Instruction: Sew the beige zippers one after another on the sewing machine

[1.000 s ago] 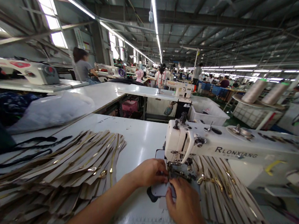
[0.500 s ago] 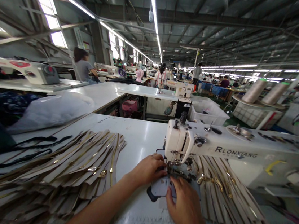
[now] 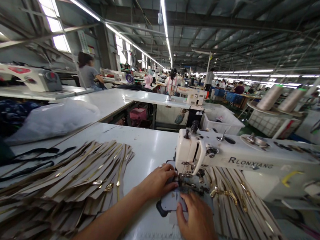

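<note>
A white sewing machine (image 3: 249, 156) stands on the table with its needle end above a metal plate (image 3: 169, 201). My left hand (image 3: 159, 182) is beside the presser foot (image 3: 182, 179), its fingers bent and drawn together at the needle area. Whatever lies under those fingertips is too small or hidden to make out. Just in front of the needle, my right hand (image 3: 196, 218) rests low over the plate, fingers stretched forward and thumb apart. Beige zipper strips (image 3: 88, 181) with gold teeth and pulls are heaped left of my arms. More zipper strips (image 3: 242, 212) lie under the machine's arm.
Black straps (image 3: 35, 159) and a white plastic bag (image 3: 57, 119) are at the left. Beyond the table are a white bin (image 3: 222, 120) and another sewing machine (image 3: 193, 95). Thread cones (image 3: 270, 96) stand at the right. A person (image 3: 88, 70) sits at the far left.
The whole view has shifted very slightly. Both hands keep nearly the same place by the needle, and the zipper strips lie as before.
</note>
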The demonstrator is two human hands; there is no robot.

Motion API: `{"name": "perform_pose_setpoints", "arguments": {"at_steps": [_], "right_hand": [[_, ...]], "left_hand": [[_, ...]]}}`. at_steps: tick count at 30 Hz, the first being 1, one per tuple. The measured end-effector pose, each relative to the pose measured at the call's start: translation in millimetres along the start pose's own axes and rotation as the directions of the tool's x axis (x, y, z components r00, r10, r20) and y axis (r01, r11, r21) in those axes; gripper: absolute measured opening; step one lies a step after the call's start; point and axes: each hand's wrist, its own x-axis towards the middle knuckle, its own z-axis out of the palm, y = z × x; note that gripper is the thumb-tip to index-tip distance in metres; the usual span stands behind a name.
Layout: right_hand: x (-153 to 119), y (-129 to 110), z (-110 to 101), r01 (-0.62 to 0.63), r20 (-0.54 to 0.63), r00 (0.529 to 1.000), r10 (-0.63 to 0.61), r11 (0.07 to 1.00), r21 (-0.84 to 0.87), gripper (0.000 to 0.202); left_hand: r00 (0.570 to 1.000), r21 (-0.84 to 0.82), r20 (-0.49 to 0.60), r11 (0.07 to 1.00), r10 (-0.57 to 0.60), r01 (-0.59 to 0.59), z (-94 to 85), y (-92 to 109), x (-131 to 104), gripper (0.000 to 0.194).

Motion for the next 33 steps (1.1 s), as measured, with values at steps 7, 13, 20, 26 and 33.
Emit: {"name": "perform_pose_setpoints", "arguments": {"at_steps": [7,13,20,26,33], "right_hand": [[-0.9,2.8,3.6,0.017,-0.037,0.999,-0.016,1.0,0.009,0.024],[-0.9,3.5,4.2,0.017,-0.02,1.0,-0.016,0.999,0.028,0.023],[0.4,4.3,3.2,0.045,-0.041,0.998,-0.042,0.997,0.061,0.02],[1.3,5.3,-0.3,0.038,-0.093,0.995,-0.031,0.997,0.071,0.036],[1.1,11.6,-2.3,-0.009,-0.171,0.985,0.02,0.998,0.065,0.043]], "left_hand": [[1.0,0.008,0.011,1.0,-0.013,0.013,-2.3,2.7,-0.4,0.019],[0.999,-0.004,0.01,0.999,0.044,-0.044,-2.7,0.2,1.4,0.015],[0.986,0.023,0.157,0.998,-0.06,0.057,-27.4,21.1,0.6,0.009],[0.898,-0.017,0.399,0.977,-0.187,0.211,-53.9,46.5,-12.7,0.023],[0.918,-0.139,0.396,0.989,0.012,0.047,-39.5,41.9,-9.0,0.035]]}}
